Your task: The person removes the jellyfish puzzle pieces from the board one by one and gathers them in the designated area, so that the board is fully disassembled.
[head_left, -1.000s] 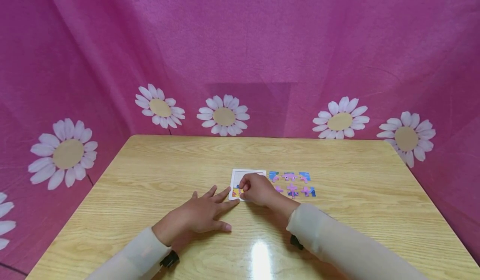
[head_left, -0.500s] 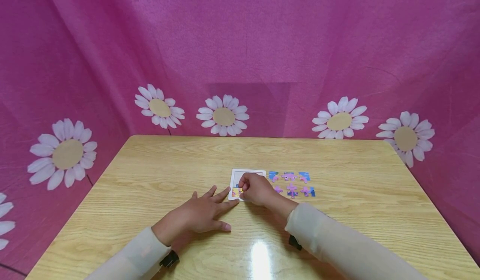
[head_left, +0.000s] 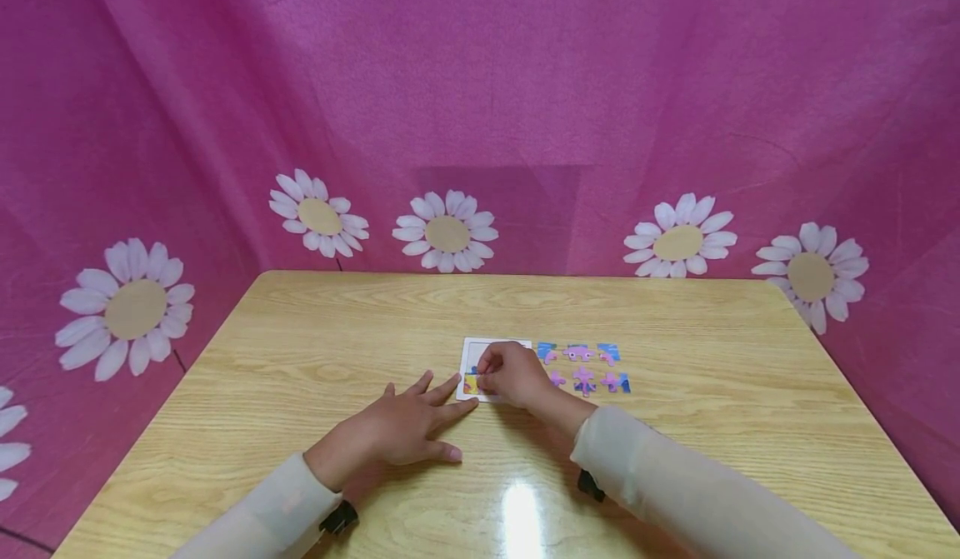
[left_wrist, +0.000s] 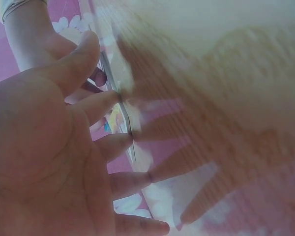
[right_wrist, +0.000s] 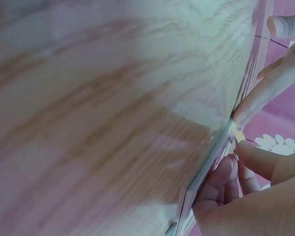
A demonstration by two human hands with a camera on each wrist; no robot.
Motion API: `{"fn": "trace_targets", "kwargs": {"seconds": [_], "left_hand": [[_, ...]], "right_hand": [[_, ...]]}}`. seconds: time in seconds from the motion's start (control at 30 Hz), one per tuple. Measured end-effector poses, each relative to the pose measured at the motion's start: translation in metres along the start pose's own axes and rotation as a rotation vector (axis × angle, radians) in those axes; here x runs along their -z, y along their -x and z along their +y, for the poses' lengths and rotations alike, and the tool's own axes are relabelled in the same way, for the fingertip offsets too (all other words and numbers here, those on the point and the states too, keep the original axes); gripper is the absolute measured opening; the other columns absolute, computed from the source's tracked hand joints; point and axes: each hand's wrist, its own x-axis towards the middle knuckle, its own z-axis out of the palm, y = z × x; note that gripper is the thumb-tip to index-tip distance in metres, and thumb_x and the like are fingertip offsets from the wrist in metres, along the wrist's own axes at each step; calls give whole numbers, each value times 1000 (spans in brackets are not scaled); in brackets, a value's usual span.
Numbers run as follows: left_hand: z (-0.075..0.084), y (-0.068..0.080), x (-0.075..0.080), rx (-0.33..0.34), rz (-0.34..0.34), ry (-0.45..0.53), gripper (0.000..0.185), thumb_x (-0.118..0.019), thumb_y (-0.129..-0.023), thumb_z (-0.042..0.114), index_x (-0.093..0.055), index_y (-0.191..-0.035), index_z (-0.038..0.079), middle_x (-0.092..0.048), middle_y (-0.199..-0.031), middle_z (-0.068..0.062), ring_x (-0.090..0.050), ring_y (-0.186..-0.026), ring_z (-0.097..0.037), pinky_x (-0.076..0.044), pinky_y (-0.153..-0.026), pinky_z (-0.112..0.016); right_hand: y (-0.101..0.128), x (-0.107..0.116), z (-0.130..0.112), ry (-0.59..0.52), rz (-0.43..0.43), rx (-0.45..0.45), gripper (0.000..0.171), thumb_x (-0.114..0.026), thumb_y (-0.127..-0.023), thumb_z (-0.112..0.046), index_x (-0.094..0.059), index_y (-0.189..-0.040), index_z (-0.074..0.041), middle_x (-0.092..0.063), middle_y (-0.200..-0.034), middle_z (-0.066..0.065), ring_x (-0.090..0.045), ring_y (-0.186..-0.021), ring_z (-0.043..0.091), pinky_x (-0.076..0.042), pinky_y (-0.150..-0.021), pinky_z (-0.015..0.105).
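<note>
Keep your flat, open left hand [head_left: 401, 431] bracing the puzzle tray [head_left: 480, 349] on the surface [head_left: 300, 359] while your curled right hand [head_left: 513, 376] presses its pinched piece [head_left: 471, 385] squarely into the near-left corner.

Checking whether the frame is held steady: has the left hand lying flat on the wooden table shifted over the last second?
No. The left hand lies in the same spot, fingertips still at the white puzzle frame's near-left corner.

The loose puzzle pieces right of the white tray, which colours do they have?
The loose puzzle pieces are blue and purple-pink, shown best in the head view.
</note>
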Motion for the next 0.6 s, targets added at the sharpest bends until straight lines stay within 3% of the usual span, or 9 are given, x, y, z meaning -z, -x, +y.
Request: {"fn": "trace_targets", "kwargs": {"seconds": [0.17,0.4,0.6], "left_hand": [[0,0,-1,0,1,0,73,-58,-96,65,-35,-161,40,-16,-173,1,-19,-156,-43,-27,-106,-81],[-1,0,-1,-4,1,-5,73,-58,-96,65,-36,-161,40,-16,-173,2,-19,-156,-44,-27,-106,-81],[-2,-1,-2,-1,-6,-17,73,-57,-96,66,-34,-161,41,-16,-173,3,-19,-156,-44,-27,-106,-81]], "right_hand": [[-1,-1,-1,-28,-7,-37,14,-74,-88,7,-67,-91,-4,-69,-77,4,-68,-67,12,-51,-66,25],[-1,1,-1,34,-14,4,13,-77,-88,0,-68,-84,-8,-68,-74,1,-61,-70,12,-46,-67,27],[-1,3,1,-47,-54,-31,13,-72,-92,2,-66,-86,-8,-68,-77,4,-62,-70,14,-45,-62,25]]}}
